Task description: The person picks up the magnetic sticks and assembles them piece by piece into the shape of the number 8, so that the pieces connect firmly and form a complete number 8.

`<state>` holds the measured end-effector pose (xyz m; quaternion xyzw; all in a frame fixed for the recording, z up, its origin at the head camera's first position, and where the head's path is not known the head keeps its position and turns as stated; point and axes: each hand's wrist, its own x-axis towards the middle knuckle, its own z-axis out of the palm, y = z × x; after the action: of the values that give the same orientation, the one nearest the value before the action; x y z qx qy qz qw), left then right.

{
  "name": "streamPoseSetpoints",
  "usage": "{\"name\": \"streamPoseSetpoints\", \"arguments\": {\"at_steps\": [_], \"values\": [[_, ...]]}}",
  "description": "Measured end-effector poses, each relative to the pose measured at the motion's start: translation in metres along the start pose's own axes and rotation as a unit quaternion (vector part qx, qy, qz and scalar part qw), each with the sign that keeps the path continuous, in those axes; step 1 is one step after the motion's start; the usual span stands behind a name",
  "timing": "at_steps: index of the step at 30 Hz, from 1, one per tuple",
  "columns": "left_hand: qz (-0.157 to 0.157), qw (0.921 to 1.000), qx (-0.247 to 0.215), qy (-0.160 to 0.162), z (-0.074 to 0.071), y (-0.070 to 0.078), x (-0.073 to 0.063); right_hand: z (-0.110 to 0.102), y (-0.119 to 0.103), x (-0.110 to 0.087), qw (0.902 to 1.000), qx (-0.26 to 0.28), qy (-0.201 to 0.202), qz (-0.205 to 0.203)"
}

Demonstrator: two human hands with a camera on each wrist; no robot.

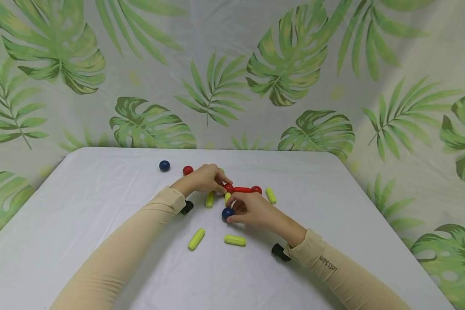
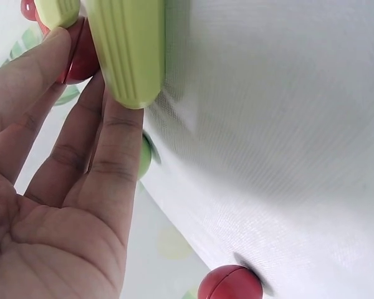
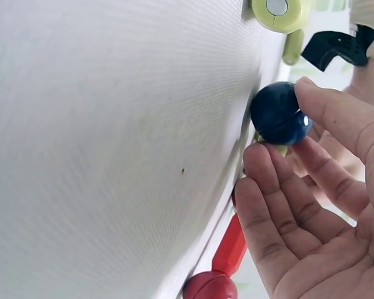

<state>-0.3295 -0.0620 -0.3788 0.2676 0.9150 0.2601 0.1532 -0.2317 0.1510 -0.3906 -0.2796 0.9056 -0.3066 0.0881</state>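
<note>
- Glossy, seamed blue ball (image 1: 227,214) and red ball (image 1: 228,188), a yellow-green rod (image 1: 227,197) between them, over finely textured white cloth (image 1: 139,271)
- Left hand (image 1: 207,178) pinches the red ball between thumb and fingers
- Right hand (image 1: 255,211) pinches the blue ball with thumb and index finger
- Sleeved forearms (image 1: 135,232) slant inward, hands near each other
</note>
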Motion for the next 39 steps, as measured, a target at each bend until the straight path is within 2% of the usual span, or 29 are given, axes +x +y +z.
{"name": "streamPoseSetpoints", "arguments": {"at_steps": [7,13,20,24,30,35,39], "values": [[0.014,0.9998,-0.012,0.003,0.002,0.000,-0.004,-0.004,0.001,-0.004,0.9999,0.004,-0.004,0.009],[0.020,0.9998,0.000,0.008,0.004,0.001,-0.009,-0.012,0.001,-0.013,0.9998,0.012,-0.014,0.007],[0.030,0.9975,0.018,0.062,0.002,0.013,-0.022,-0.018,0.003,-0.028,0.9994,-0.002,-0.034,-0.004],[0.047,0.9960,0.016,0.075,0.003,0.023,-0.035,-0.018,0.003,-0.035,0.9981,-0.002,-0.061,-0.009],[0.084,0.9948,0.018,0.055,0.010,0.031,-0.054,-0.014,0.001,-0.042,0.9954,0.001,-0.095,-0.008],[0.078,0.9963,0.015,0.034,0.019,0.032,-0.065,-0.009,0.000,-0.045,0.9949,-0.008,-0.100,-0.013],[0.070,0.9973,0.010,0.022,0.027,0.031,-0.068,-0.005,0.000,-0.047,0.9953,-0.009,-0.095,-0.017]]}}
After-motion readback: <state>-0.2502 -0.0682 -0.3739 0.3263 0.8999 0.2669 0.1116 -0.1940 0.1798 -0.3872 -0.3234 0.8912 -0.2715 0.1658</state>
